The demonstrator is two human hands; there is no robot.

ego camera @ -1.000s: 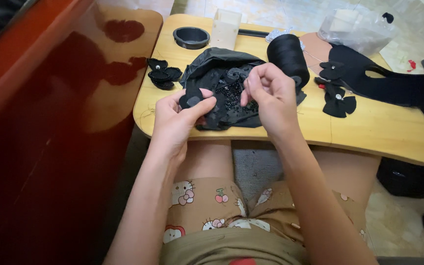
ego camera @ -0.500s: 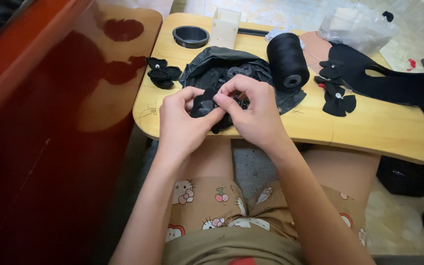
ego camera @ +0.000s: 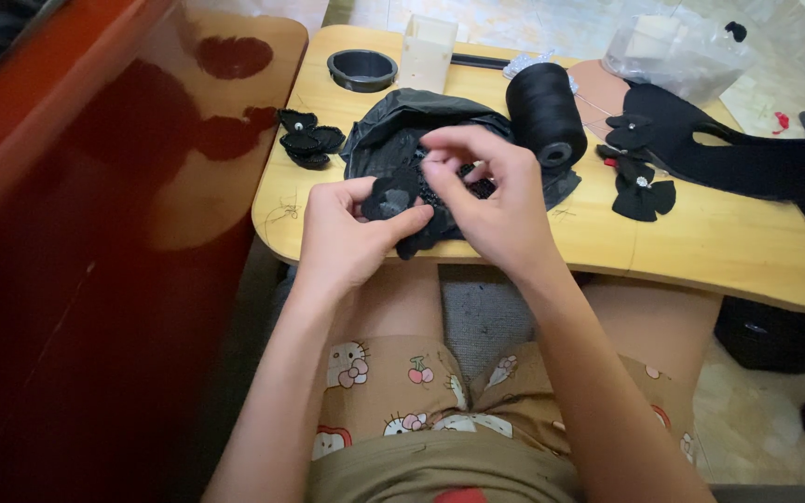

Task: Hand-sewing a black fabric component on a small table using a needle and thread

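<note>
While the left hand pinches a small black fabric flower piece between thumb and fingers, the right hand has its fingertips closed together just above that piece, though whether they grip a needle or thread is too small to tell. Both hands sit at the near edge of the wooden bench, over a crumpled black plastic bag holding more dark pieces. A large spool of black thread stands just right of the bag. Left of the bag lies a finished black flower, and behind it a round black lid. Further right, two black bows rest beside a long black fabric shape.
</note>
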